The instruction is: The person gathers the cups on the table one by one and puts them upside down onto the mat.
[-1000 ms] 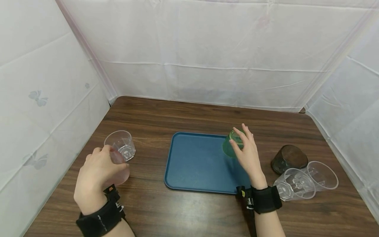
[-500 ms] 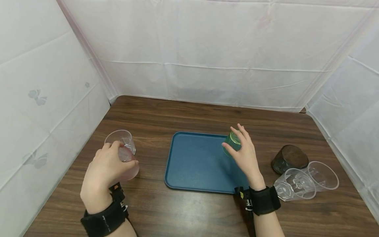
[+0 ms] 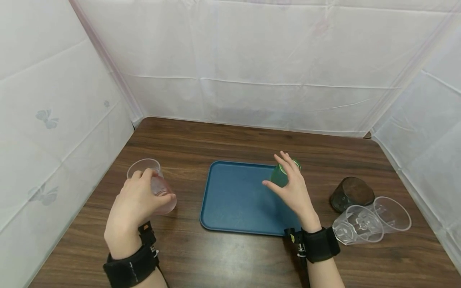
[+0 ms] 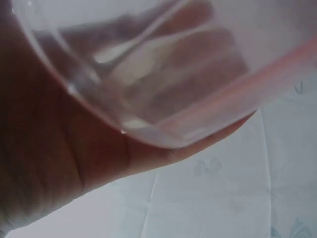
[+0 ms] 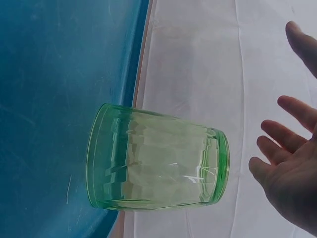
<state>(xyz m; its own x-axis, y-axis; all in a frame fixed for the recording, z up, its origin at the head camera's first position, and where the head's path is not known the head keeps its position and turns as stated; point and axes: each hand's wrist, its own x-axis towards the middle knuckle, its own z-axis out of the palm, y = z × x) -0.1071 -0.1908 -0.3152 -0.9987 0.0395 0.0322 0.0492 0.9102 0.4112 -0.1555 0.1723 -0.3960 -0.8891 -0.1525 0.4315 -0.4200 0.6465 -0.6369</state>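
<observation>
In the head view, the pink cup (image 3: 160,186) is at the left of the frame, a little below the middle height, and the left hand (image 3: 133,202) grips it between the thumb and the curled fingers; whether it touches the table I cannot tell. Just behind it in the picture is a clear cup (image 3: 144,165), so I think it is wise to keep the pink cup's wall away from that rim and to hold firmly but without squeezing, because the smooth surface may slip. In the middle of the frame lies the blue tray (image 3: 234,196), and at its upper right the green cup (image 3: 279,176) stands with its mouth down. The right hand (image 3: 293,188) is beside it, with fingers spread and holding nothing; the right wrist view shows a gap between these fingers and the cup's base. This hand should, in my judgement, keep that gap, since a fingertip catching the narrow base could push the cup over the tray's edge. Farther out, at the right of the frame, a dark cup (image 3: 353,194) and two transparent tumblers (image 3: 358,226) stand close together on the brown table (image 3: 223,260), and the right forearm needs care near them.
</observation>
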